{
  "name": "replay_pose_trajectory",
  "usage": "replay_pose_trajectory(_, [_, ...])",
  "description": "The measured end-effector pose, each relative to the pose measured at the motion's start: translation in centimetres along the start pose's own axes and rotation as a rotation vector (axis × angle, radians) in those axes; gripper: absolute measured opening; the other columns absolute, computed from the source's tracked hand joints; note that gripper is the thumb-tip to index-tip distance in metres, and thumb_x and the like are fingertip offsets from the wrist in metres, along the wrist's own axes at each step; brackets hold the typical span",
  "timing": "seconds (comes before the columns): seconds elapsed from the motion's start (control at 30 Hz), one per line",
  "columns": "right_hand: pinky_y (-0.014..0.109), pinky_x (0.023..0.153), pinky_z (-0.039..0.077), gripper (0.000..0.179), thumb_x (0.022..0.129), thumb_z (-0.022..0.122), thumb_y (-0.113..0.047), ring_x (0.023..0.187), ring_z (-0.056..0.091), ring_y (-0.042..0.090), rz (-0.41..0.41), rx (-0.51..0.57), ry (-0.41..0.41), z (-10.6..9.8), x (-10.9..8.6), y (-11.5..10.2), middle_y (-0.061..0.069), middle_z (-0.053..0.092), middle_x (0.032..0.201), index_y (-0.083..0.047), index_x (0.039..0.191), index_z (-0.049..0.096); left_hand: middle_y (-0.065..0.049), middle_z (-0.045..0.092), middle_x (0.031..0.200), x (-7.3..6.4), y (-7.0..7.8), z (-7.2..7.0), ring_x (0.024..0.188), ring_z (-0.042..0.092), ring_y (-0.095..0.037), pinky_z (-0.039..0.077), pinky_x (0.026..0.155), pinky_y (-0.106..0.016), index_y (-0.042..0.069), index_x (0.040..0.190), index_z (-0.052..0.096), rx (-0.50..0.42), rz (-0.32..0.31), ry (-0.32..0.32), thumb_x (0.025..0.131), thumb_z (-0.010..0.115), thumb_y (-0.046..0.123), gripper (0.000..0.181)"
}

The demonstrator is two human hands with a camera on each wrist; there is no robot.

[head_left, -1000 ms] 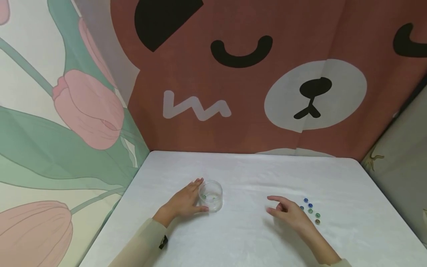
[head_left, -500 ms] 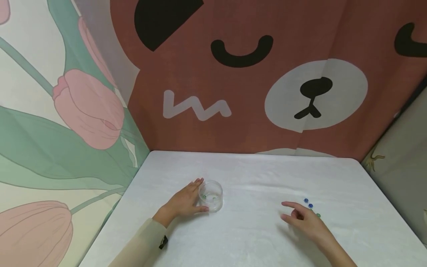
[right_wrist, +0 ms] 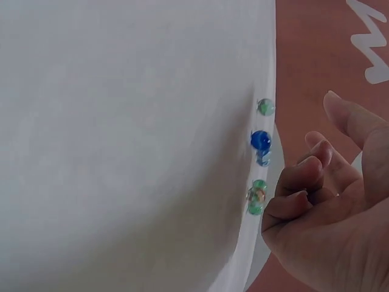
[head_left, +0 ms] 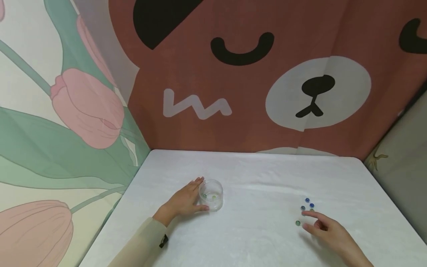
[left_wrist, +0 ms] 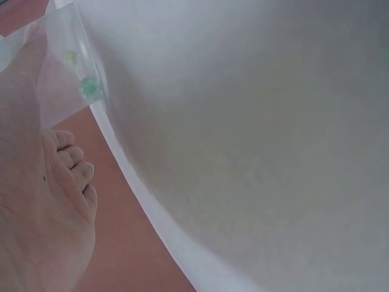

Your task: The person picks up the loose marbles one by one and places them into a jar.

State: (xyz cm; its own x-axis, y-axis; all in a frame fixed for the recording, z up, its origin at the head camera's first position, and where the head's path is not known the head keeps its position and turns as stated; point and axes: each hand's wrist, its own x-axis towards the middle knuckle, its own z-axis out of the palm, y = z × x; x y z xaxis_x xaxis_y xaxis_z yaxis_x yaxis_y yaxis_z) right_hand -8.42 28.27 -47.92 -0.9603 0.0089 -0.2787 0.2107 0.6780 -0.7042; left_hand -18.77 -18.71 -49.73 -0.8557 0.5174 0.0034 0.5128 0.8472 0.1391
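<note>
- Against the earlier head frames, the right hand (head_left: 331, 233) has slid toward the lower right, and a green marble (head_left: 298, 223) now shows just left of its thumb tip; the left hand (head_left: 181, 200) and the clear cup (head_left: 218, 200) have hardly shifted.
- Nearest, at lower right, the right hand holds nothing: index finger and thumb reach out with a gap between them, the other fingers tucked in, likely so that small round things can be pinched singly.
- At lower left of centre, the left hand grips the cup's left side between thumb and fingers, probably because so light a vessel could slide on cloth.
- The cup stands upright; a green glass marble (left_wrist: 90, 87) and a yellowish one (left_wrist: 70, 58) lie on its bottom.
- Slightly farther, right of centre, blue marbles (head_left: 311, 205) sit near the index fingertip, which partly hides others.
- Beneath everything spreads the white table (head_left: 253, 222).
- Farthest, across the top, hangs a brown bear-print backdrop (head_left: 197, 74).
</note>
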Motion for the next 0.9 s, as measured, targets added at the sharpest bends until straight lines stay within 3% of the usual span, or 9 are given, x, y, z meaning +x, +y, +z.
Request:
replay_pose_trajectory(0.2, [0.026, 0.054, 0.03, 0.069, 0.078, 0.064, -0.059, 0.069, 0.043, 0.013, 0.084, -0.044, -0.022, -0.6, -0.1, 1.3, 0.001, 0.048, 0.078, -0.015, 0.131, 0.054, -0.004, 0.017, 0.156, 0.0, 0.0, -0.1, 0.143, 0.016, -0.019, 0.018, 0.117, -0.036, 0.007, 0.15, 0.015, -0.005, -0.003, 0.005, 0.076, 0.046, 0.077, 0.106])
replay_pose_trajectory(0.5, [0.028, 0.054, 0.031, 0.071, 0.073, 0.07, -0.054, 0.069, 0.044, 0.016, 0.14, -0.05, -0.059, -0.2, 0.3, 2.8, 0.002, 0.05, 0.075, -0.013, 0.129, 0.057, -0.005, 0.016, 0.156, 0.1, -0.1, 0.2, 0.143, 0.015, -0.018, 0.015, 0.118, -0.034, 0.006, 0.15, 0.014, 0.013, 0.009, 0.004, 0.076, 0.043, 0.078, 0.107])
replay_pose_trajectory(0.9, [0.03, 0.062, 0.034, 0.064, 0.073, 0.073, -0.046, 0.075, 0.045, 0.017, 0.121, -0.099, -0.109, 0.0, 0.2, 2.5, 0.002, 0.046, 0.076, -0.014, 0.127, 0.059, -0.006, 0.016, 0.156, 0.0, -0.2, 0.2, 0.143, 0.015, -0.019, 0.016, 0.118, -0.035, 0.005, 0.149, 0.014, 0.022, 0.015, 0.008, 0.077, 0.043, 0.078, 0.107])
